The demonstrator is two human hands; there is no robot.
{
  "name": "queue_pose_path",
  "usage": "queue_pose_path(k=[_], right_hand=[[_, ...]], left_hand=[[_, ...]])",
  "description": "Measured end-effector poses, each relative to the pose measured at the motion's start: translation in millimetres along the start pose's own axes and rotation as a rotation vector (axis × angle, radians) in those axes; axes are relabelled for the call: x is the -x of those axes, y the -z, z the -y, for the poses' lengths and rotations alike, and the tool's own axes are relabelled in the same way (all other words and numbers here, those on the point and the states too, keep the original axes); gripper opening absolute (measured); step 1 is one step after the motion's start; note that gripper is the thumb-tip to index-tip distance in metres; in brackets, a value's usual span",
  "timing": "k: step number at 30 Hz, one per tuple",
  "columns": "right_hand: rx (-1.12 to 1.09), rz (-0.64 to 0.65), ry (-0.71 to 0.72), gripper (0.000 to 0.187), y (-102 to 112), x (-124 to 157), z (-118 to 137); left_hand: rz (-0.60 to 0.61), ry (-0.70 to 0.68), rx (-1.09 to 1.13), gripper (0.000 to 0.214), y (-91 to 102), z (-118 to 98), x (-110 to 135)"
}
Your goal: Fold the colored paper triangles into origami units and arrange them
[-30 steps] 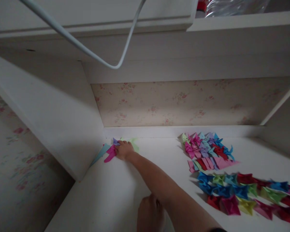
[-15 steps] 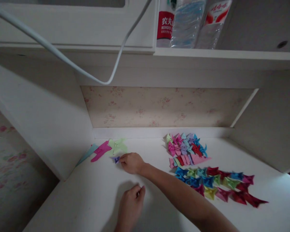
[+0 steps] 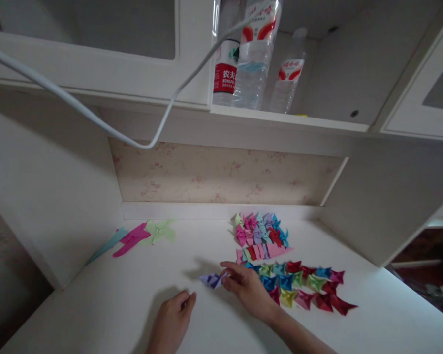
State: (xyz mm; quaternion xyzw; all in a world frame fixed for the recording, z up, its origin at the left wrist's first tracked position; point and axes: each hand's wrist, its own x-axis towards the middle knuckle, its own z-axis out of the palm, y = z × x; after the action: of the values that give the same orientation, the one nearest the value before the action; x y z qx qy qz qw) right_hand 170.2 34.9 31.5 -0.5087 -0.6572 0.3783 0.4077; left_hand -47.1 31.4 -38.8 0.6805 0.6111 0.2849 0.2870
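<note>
My right hand (image 3: 245, 287) pinches a small purple folded-paper piece (image 3: 212, 280) by its right end, just above the white desk. My left hand (image 3: 173, 314) rests low on the desk to the left of it, fingers curled in and thumb against them, with nothing visible inside. Beyond my right hand lie rows of small folded-paper pieces (image 3: 260, 231) in pink, blue, lilac and red. More rows of folded-paper pieces (image 3: 306, 282), in blue, green, yellow and dark red, spread to the right of my wrist and are partly covered by it.
At the back left, flat paper shapes lie side by side: a light green one (image 3: 160, 231), a magenta one (image 3: 133, 239) and a blue one (image 3: 107, 244). A white cable (image 3: 147, 146) hangs in front. Plastic bottles (image 3: 254, 64) stand on the shelf above.
My right hand has moved from beside the light green paper to the right and nearer, carrying the purple piece. The view has shifted, showing more of the shelf.
</note>
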Motion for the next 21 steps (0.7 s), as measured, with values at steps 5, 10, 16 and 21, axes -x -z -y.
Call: queue_pose_path(k=[5, 10, 16, 21], right_hand=[[-0.211, -0.159, -0.247, 0.029, 81.7, 57.7, -15.0], [-0.366, -0.428, -0.359, 0.030, 172.2, 119.5, -48.5], [-0.312, -0.744, -0.393, 0.030, 270.3, 170.1, -96.8], [-0.103, -0.693, -0.484, 0.028, 312.5, 182.6, -123.6]], left_hand=[[-0.002, -0.030, -0.053, 0.040, 3.0, -2.4, 4.5], [-0.006, -0.044, -0.075, 0.041, 7.5, -6.6, 6.5], [-0.032, -0.047, -0.096, 0.041, 4.9, -4.5, 8.7], [-0.055, -0.052, -0.117, 0.041, 4.0, -5.5, 11.1]])
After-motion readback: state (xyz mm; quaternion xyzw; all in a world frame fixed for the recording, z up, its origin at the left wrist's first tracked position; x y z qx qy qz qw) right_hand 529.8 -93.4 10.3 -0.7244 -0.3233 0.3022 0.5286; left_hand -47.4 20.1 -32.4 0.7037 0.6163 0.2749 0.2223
